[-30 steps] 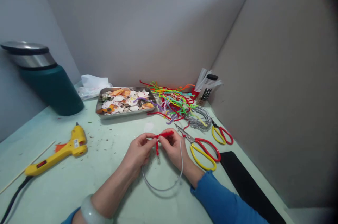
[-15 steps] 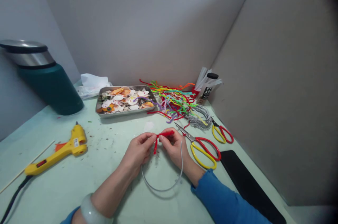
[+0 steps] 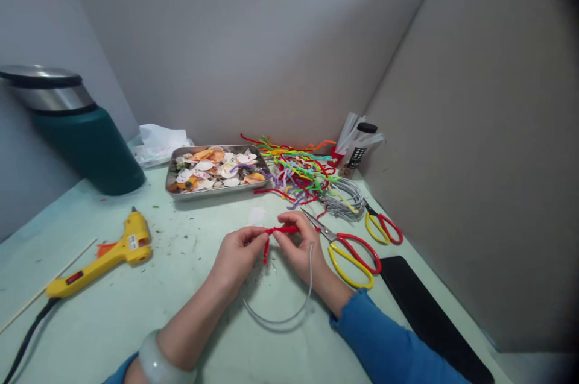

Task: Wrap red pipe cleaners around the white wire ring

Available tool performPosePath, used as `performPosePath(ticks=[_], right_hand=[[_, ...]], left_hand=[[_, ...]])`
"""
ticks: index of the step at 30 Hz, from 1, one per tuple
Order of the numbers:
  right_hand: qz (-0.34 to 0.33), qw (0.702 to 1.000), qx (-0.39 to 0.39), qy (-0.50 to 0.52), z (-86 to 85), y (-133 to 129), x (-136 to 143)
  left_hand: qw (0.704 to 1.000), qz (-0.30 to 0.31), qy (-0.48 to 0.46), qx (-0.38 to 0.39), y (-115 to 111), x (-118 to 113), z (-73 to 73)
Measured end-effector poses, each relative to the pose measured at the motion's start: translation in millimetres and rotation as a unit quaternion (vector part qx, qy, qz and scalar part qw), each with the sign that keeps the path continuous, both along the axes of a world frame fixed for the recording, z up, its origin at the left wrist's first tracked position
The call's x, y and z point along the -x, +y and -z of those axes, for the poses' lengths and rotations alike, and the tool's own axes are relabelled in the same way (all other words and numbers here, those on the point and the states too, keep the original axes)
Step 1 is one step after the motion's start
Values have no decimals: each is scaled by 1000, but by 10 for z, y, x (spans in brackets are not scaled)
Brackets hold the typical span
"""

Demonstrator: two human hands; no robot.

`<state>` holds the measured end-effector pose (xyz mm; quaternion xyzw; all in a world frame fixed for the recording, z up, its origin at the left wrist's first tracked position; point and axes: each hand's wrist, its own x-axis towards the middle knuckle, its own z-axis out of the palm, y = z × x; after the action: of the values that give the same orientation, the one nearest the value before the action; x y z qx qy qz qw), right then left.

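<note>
Both hands meet over the near middle of the table around a piece of red yarn (image 3: 287, 229). My left hand (image 3: 237, 254) pinches it between thumb and fingertips, and a short red end dangles below. The thumb of my right hand (image 3: 301, 251) presses on the yarn just to the right, its index finger raised and bent over the strand. A grey wire (image 3: 283, 320) bows down below the hands, one end free by my right wrist and the other hidden at my left hand. Whether the yarn wraps the wire cannot be made out.
Large scissors (image 3: 346, 248) lie by my right hand, smaller scissors (image 3: 383, 228) and a black slab (image 3: 429, 317) beyond. Behind are a shell tray (image 3: 217, 194), colourful yarn (image 3: 303, 167) and coiled wire (image 3: 346, 200). Leftward are a glue gun (image 3: 104, 260), stick (image 3: 49, 284) and bottle (image 3: 85, 143).
My right index finger has lifted and opened away from the red yarn, while the thumb stays on it. My left hand keeps its pinch almost unmoved. The view has shifted slightly.
</note>
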<state>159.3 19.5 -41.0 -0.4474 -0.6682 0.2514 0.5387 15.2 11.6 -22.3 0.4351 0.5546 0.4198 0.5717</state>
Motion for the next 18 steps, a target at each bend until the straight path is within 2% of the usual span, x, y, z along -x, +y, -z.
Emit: performPosePath(ticks=[4, 7, 12, 18], right_hand=[[22, 989, -72, -124, -67, 1, -60], [27, 986, -79, -147, -90, 27, -121], [-68, 989, -8, -130, -92, 124, -252], [-132, 979, 79, -131, -100, 210, -405]], left_hand=[[1000, -1, 20, -11, 13, 8, 36], [1000, 4, 19, 4, 13, 10, -7], [999, 1, 23, 26, 29, 33, -46], [995, -8, 93, -24, 92, 125, 71]])
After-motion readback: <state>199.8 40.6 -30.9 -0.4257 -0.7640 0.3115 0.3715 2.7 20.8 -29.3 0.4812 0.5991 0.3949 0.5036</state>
